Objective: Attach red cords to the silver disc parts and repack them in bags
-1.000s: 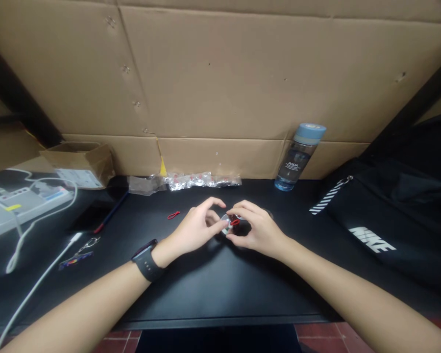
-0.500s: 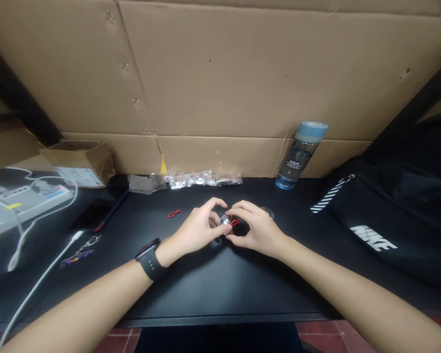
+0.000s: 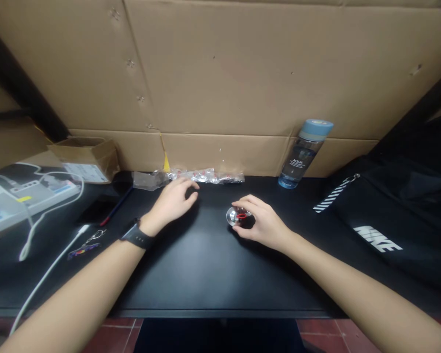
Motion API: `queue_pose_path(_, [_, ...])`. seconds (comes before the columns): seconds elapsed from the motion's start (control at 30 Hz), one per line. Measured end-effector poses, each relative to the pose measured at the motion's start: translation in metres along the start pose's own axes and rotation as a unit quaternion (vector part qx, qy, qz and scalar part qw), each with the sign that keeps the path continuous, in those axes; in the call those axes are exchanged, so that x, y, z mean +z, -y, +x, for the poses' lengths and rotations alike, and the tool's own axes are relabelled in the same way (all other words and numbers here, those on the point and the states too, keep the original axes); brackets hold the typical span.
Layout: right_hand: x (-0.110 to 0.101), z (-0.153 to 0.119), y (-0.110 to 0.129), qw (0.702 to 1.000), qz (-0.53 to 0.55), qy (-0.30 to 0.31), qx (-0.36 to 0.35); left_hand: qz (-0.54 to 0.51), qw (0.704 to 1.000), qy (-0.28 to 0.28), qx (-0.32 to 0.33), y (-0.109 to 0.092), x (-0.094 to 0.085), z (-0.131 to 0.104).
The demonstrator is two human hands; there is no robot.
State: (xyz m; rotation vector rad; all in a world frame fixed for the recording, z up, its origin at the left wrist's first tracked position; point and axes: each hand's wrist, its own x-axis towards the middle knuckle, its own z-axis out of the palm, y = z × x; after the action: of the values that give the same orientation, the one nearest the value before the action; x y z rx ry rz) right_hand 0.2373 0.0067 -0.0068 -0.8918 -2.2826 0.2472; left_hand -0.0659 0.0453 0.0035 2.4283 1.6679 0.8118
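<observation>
A round shiny metal disc with a red loop is pinched at its rim between the thumb and fingers of my right hand, above the middle of the black table. My left hand is apart from it, further left, palm down and near the row of clear plastic packets at the back of the table. Its thumb and fingers are apart, and nothing shows between them. The smaller red loop that lay on the table is not visible; my left hand covers that area.
A water bottle leans against the cardboard wall at the back right. The black bag fills the right side. At left are a power strip, white cables, a small open box, a phone and a keychain.
My left hand has let go of the disc and moved left and away toward the packets. My right hand still holds the disc, now slightly further right. The view has shifted a little.
</observation>
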Motion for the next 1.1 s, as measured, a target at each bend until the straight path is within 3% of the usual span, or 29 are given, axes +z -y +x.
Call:
queue_pose_path(0.1, [0.000, -0.001, -0.002, 1.000, -0.005, 0.001, 0.006, 0.138, 0.985, 0.023, -0.103, 0.030, -0.003, 0.002])
queue_pose_path(0.23, [-0.002, 0.000, -0.001, 1.000, -0.004, 0.008, 0.012, 0.177, 0.954, 0.108, -0.216, 0.057, -0.004, 0.003])
queue_pose_path(0.53, [-0.005, 0.001, -0.001, 0.999, 0.015, 0.037, 0.001, 0.193, 0.939, 0.124, -0.257, 0.082, -0.003, 0.005])
queue_pose_path(0.67, [-0.007, 0.001, -0.002, 0.999, 0.013, 0.034, 0.003, 0.224, 0.937, 0.062, -0.262, 0.077, -0.012, 0.000])
queue_pose_path(0.8, [-0.010, 0.002, -0.001, 0.999, 0.004, 0.034, 0.018, 0.244, 0.942, -0.085, -0.214, 0.055, -0.032, -0.006])
queue_pose_path(0.93, [-0.014, 0.004, -0.002, 0.999, 0.005, 0.027, 0.015, 0.197, 0.951, -0.208, -0.115, 0.025, -0.049, -0.006])
queue_pose_path(1.0, [-0.017, 0.004, -0.003, 1.000, -0.002, 0.019, 0.019, 0.170, 0.960, -0.220, -0.041, 0.011, -0.050, -0.006])
queue_pose_path(1.1, [-0.022, 0.005, -0.006, 0.999, -0.017, -0.001, 0.031, 0.120, 0.978, -0.133, 0.106, -0.008, -0.040, -0.009])
